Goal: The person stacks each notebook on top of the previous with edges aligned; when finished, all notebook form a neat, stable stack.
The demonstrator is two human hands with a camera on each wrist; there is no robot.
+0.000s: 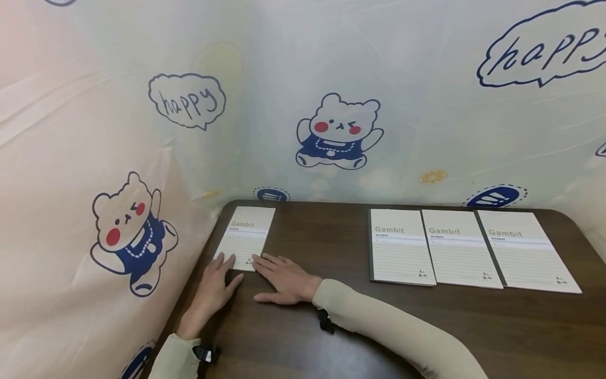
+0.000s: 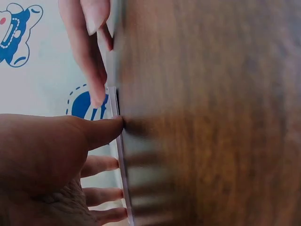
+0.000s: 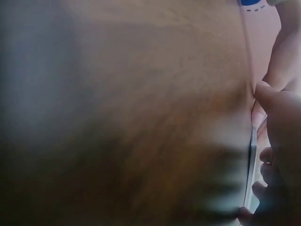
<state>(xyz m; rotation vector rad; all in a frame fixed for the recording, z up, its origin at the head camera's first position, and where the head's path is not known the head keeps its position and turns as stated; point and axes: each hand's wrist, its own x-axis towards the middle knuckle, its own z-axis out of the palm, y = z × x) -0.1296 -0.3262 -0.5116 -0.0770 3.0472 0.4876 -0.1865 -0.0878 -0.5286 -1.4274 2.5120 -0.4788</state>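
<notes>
Single notebook (image 1: 244, 238) lies flat at the bench's (image 1: 322, 242) left end, well apart from three row notebooks (image 1: 463, 255). Left hand (image 1: 214, 287) and right hand (image 1: 286, 280) — fingers extended, gripping nothing — rest at its near corners. I judge this squaring-up; next calls for lifting away cleanly.

Lettering I can read from the head view: "Gambit", one left-hand notebook (image 1: 245, 239); "Gambit", three right-hand notebooks (image 1: 402, 258) in a row; smaller print beneath, too fine for me; "happy", left speech bubble (image 1: 187, 101) on backdrop cloth (image 1: 270, 68); "happy", right speech bubble (image 1: 544, 45), last letter cut off.
</notes>
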